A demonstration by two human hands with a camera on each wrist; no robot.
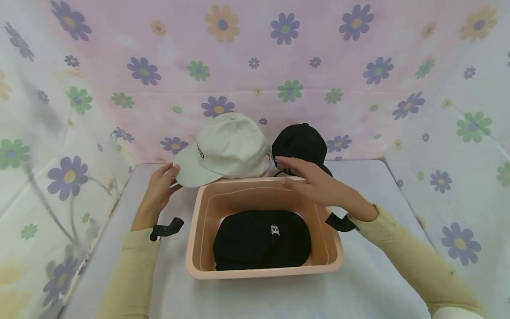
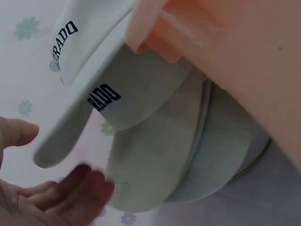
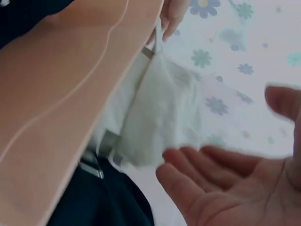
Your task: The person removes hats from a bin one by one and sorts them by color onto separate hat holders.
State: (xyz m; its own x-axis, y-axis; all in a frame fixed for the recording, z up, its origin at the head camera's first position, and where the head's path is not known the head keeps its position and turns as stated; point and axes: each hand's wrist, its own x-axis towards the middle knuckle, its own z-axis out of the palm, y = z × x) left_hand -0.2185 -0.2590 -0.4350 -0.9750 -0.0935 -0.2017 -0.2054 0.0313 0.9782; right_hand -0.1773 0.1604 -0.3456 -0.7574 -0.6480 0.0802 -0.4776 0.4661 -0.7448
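Note:
At the back left stands a bulky white cap [image 1: 235, 146] with dark lettering; in the left wrist view a second lettered white cap [image 2: 146, 89] is nested under it. My left hand [image 1: 160, 186] is at the tip of the brim, thumb above and fingers below, with a gap showing in the left wrist view. My right hand [image 1: 318, 181] hovers over the back right of the basin, fingers extended and holding nothing, in front of a black cap [image 1: 300, 144]. Inside the peach basin [image 1: 192, 239] lies a black cap [image 1: 259, 241] with a light letter.
The basin stands mid-table, its back rim close against the white caps. Flower-patterned cloth [image 1: 255, 79] rises behind the table and on both sides. The pale tabletop [image 1: 370, 230] extends to the right of the basin.

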